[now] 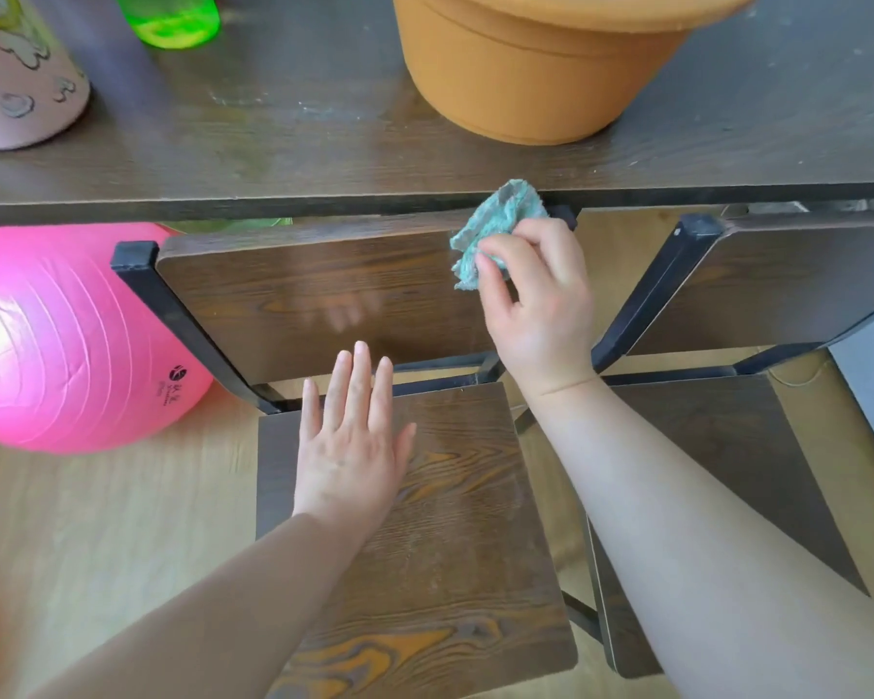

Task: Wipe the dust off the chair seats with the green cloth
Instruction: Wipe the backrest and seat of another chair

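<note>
At the far left of the dark wooden bench (pixel 273 143) stands a pink patterned container (pixel 16 78), with a green bottle (pixel 172 20) just right of it. Below the bench edge a big pink ball (pixel 66 340) rests on the pale wooden floor (pixel 97 522), beside the black frame of the left chair. The left hand (pixel 349 446) lies flat on the rear left part of the left chair seat (pixel 450 547), its fingers (pixel 359 375) straight, slightly spread and grasping nothing, the tips pointing at the backrest (pixel 314 295). Further right, the green cloth (pixel 495 229) is bunched up at the top right corner of that backrest, just under the bench edge. The right hand (pixel 536 305) grips it, fingers curled over its right side and the thumb pressed against its lower edge. Most of the cloth sticks out above and to the left of the fingertips. It is off the seat. An orange pot (pixel 541 78) sits on the bench above the cloth. To the right stands a second chair, its seat (pixel 727 471) partly hidden by the right forearm.
</note>
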`<state>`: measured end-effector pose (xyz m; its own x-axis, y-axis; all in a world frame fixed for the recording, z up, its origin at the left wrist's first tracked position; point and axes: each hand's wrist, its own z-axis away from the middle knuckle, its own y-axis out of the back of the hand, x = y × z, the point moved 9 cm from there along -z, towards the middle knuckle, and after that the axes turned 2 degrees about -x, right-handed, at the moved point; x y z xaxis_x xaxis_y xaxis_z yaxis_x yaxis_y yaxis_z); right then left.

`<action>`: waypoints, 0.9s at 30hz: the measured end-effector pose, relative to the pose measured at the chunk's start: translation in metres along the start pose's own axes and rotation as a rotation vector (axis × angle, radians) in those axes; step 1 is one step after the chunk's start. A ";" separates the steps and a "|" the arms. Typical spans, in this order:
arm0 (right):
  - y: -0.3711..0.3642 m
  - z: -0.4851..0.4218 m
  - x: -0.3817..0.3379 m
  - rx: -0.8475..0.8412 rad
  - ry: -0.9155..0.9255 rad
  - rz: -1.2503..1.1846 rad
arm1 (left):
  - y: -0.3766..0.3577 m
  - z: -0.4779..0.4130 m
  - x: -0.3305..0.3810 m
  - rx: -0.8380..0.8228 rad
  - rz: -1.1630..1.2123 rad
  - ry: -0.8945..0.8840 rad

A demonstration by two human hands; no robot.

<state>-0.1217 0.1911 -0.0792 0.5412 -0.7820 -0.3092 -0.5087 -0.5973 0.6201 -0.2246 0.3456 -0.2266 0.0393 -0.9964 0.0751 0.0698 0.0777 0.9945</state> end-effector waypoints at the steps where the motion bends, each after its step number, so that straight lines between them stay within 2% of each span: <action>1: -0.004 0.004 0.002 -0.011 0.001 -0.001 | -0.004 -0.001 0.000 -0.016 -0.010 0.001; 7: -0.031 0.040 0.014 -0.101 -0.007 -0.017 | -0.029 -0.002 -0.008 -0.118 -0.039 0.021; 13: -0.058 0.081 0.021 -0.234 -0.023 0.031 | -0.042 0.001 -0.010 -0.147 -0.023 0.013; 25: -0.098 0.127 0.040 -0.641 -0.204 0.084 | -0.004 -0.004 0.005 -0.026 -0.022 -0.048; 27: -0.089 0.126 0.036 -0.645 -0.237 0.067 | 0.009 -0.005 0.009 -0.011 -0.031 -0.058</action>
<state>-0.1413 0.1941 -0.2365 0.3241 -0.8753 -0.3590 0.0036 -0.3783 0.9257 -0.2188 0.3374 -0.2172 -0.0207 -0.9986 0.0490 0.0811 0.0472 0.9956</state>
